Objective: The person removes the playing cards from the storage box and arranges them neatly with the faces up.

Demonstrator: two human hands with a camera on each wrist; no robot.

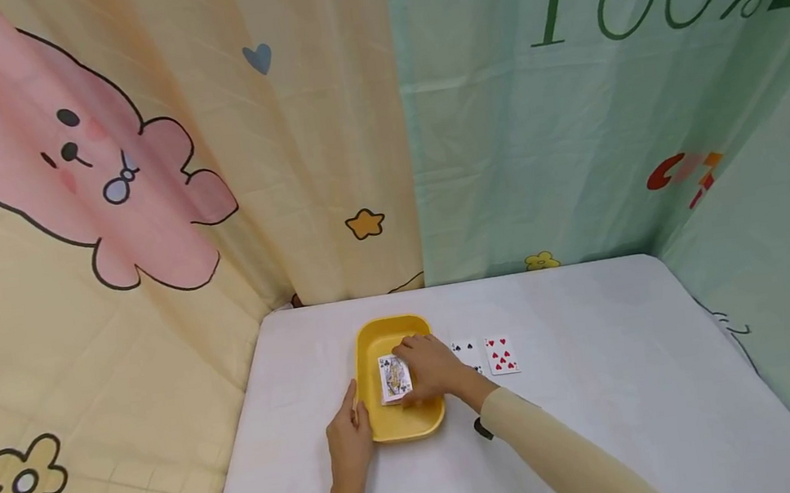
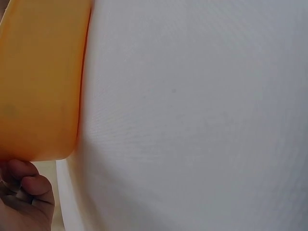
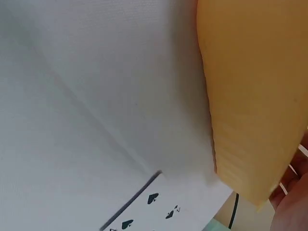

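A yellow tray (image 1: 395, 431) lies on the white table. Inside it is a stack of playing cards (image 1: 394, 378), a face card uppermost. My right hand (image 1: 430, 365) reaches over the tray's right side and grips the stack by its edges, covering its right part. My left hand (image 1: 349, 437) holds the tray's left edge. In the left wrist view, curled fingers (image 2: 33, 185) touch the end of the tray's wall (image 2: 41, 86). The right wrist view shows the tray's outer wall (image 3: 255, 91) with my right fingers (image 3: 291, 178) partly hidden behind it.
Just right of the tray, a spade card (image 1: 464, 349) lies face up, partly covered by my right wrist. Beside it is a heart card (image 1: 502, 355). Patterned curtains (image 1: 321, 124) hang behind and along both sides of the table (image 1: 604, 385).
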